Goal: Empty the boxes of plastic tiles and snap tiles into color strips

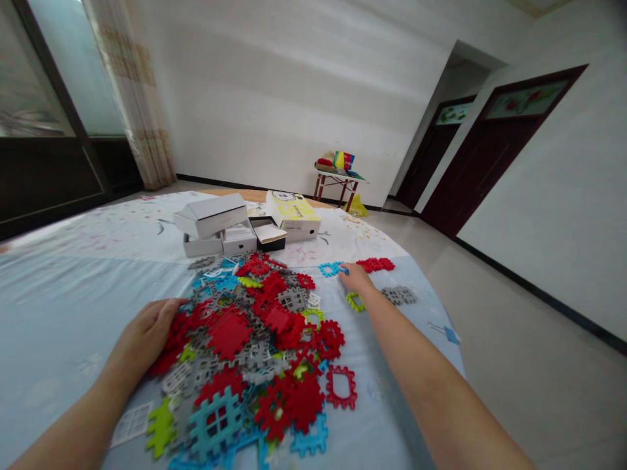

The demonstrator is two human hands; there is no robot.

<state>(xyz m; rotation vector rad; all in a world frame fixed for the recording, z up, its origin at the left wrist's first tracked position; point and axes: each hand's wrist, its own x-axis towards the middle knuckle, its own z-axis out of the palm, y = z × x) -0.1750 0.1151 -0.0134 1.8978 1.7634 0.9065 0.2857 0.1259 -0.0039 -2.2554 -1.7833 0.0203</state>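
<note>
A heap of flat plastic interlocking building pieces with toothed edges, in red, grey, blue and green, covers the middle of the table. My left hand [153,329] lies open against the heap's left side, over some red pieces [169,352]; its fingertips are partly hidden. Beyond the heap on the right, my right hand [356,278] pinches a blue building piece [333,268] at its right end. A row of red pieces [376,264] lies just past that hand. Close to my right wrist are a green frame piece [355,301] and a row of grey pieces [399,296].
Behind the heap stand white boxes [210,217], an open black box [268,235] and a yellow-and-white box [294,215]. A blue clip [450,334] lies near the right edge of the cloth-covered table [63,294]. A small side table [339,175] stands by the wall.
</note>
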